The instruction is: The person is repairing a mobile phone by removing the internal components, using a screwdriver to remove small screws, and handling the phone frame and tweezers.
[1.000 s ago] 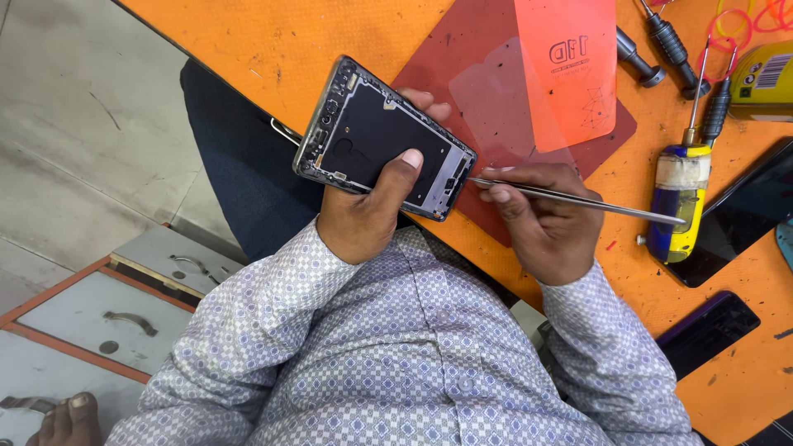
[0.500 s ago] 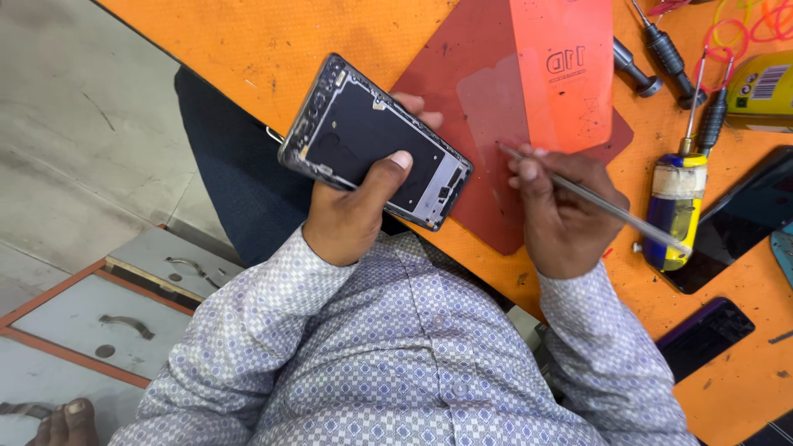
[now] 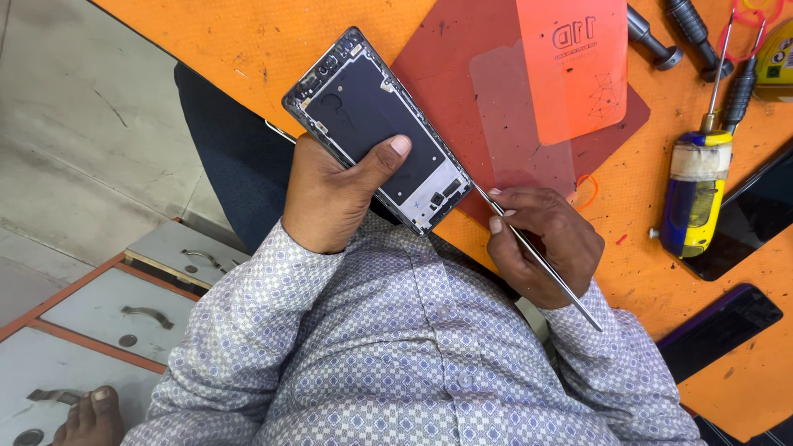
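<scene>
Opened phone (image 3: 376,130), its dark inner frame facing up, sits tilted in the left hand (image 3: 330,194), held above the near edge of the orange surface (image 3: 248,41); the thumb presses across its middle while the fingers wrap beneath. Right hand (image 3: 541,244) pinches a thin metal tool (image 3: 537,256) between thumb and fingertips, its tip touching the phone's lower corner.

An orange-red rectangular card (image 3: 574,66) with pale printing lies at the top, overlapping a clear film sheet (image 3: 516,116); both rest on a dark red mat (image 3: 462,74). To the right stands a small blue and yellow bottle (image 3: 692,194) with a whitish band, a thin screwdriver (image 3: 731,74) beside it. Two black-handled tools (image 3: 673,33) lie at the top right, near a yellow object at the edge. A dark phone (image 3: 752,223) and another purple-edged one (image 3: 719,330) lie on the right side.

Left of the surface are a grey floor (image 3: 74,149) and grey drawers (image 3: 124,306) with orange trim. A bare foot (image 3: 87,417) shows at the bottom left.
</scene>
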